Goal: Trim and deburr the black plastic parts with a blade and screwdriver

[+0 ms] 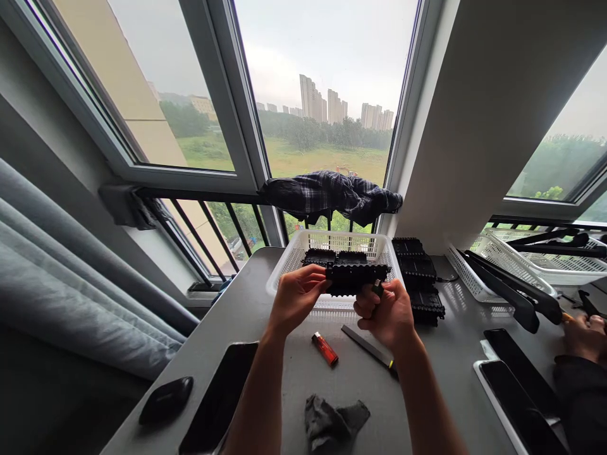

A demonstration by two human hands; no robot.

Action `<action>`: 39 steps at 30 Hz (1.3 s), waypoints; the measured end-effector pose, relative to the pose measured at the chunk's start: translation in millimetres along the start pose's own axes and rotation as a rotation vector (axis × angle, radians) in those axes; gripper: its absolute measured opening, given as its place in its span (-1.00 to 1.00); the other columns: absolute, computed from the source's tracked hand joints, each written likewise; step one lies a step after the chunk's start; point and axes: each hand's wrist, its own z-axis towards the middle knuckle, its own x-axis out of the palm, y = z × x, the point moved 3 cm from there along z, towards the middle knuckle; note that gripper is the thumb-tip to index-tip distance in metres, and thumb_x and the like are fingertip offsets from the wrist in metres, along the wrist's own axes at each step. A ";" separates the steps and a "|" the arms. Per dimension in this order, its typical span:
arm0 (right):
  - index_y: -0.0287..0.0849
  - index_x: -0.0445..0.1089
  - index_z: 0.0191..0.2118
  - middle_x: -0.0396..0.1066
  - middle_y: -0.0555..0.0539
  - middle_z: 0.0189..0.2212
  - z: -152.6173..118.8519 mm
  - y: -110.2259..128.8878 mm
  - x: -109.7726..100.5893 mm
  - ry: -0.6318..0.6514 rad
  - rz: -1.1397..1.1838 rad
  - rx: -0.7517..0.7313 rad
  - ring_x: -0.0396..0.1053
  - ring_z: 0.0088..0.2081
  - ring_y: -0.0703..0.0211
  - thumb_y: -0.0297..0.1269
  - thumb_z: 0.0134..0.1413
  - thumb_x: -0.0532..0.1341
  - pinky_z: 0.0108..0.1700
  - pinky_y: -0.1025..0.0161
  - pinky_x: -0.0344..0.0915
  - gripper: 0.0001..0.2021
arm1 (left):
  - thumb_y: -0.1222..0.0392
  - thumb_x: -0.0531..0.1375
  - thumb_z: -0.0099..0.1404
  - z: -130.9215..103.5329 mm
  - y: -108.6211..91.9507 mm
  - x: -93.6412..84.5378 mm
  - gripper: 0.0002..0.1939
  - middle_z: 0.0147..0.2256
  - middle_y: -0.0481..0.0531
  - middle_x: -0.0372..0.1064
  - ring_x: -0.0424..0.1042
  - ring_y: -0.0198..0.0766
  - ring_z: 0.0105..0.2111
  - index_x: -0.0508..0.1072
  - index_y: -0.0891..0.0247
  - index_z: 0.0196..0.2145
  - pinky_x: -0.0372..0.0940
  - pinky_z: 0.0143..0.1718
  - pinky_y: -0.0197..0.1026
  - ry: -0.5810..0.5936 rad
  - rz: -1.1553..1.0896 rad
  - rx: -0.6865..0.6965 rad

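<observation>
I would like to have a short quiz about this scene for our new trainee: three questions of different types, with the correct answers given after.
1. True or false: the red lighter is inside the white basket.
2. What is the left hand gripping?
A) a grey cloth
B) a black part with toothed edges
C) a metal file
3. Fill the gap: the plaid cloth is draped over the ____ at the window.

Key:
1. False: the red lighter lies on the table, nearer the viewer than the white basket.
2. B: it grips the left end of the black part.
3. Black railing.
</observation>
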 end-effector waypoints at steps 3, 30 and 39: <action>-0.14 0.05 -0.64 -0.13 0.09 -0.62 0.7 -3.8 4.3 0.020 -0.001 0.008 -0.18 -0.54 0.31 -0.07 -0.22 0.13 -0.59 0.39 -0.23 -0.71 | 0.07 0.39 0.03 -0.2 -1.2 5.3 -0.72 -0.39 0.07 0.55 0.57 -0.13 -0.36 0.53 0.27 -0.33 0.46 -0.29 -0.19 0.018 -0.006 0.009; -0.13 0.05 -0.63 -0.11 0.09 -0.63 -4.1 8.3 -4.4 -0.039 0.034 -0.037 -0.15 -0.55 0.30 -0.10 -0.21 0.12 -0.61 0.41 -0.18 -0.73 | 0.11 0.39 0.02 1.4 3.5 -4.2 -0.75 -0.42 0.02 0.54 0.56 -0.19 -0.39 0.49 0.28 -0.39 0.43 -0.35 -0.26 -0.031 -0.010 0.019; -0.15 0.10 -0.64 -0.12 0.10 -0.63 1.6 -8.3 6.1 0.031 0.011 0.032 -0.19 -0.55 0.32 -0.09 -0.22 0.15 -0.61 0.40 -0.25 -0.72 | 0.12 0.34 0.10 -2.1 -0.9 12.4 -0.80 -0.39 0.04 0.55 0.57 -0.15 -0.36 0.49 0.28 -0.36 0.47 -0.29 -0.20 0.013 0.019 0.054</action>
